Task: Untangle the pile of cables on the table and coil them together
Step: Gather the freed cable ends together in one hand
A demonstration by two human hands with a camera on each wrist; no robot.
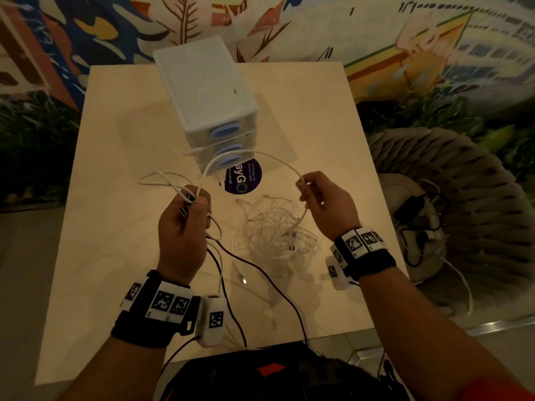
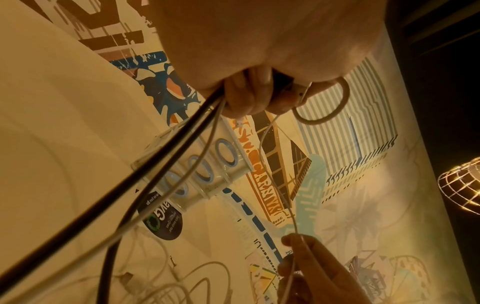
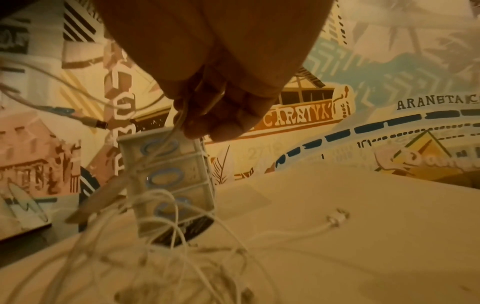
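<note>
Now my left hand (image 1: 185, 227) grips a bundle of cable ends, white and dark, while my right hand (image 1: 324, 204) pinches one white cable (image 1: 254, 154) that arches sideways between both hands above the counter (image 1: 115, 227). Below them lies the tangled pile (image 1: 275, 235), in front of a small drawer unit (image 1: 208, 94).

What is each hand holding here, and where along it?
Left hand grips a bundle of cable ends, white and black. Right hand pinches the white cable partway along; it arcs between both hands, then trails into the tangled pile.
</note>
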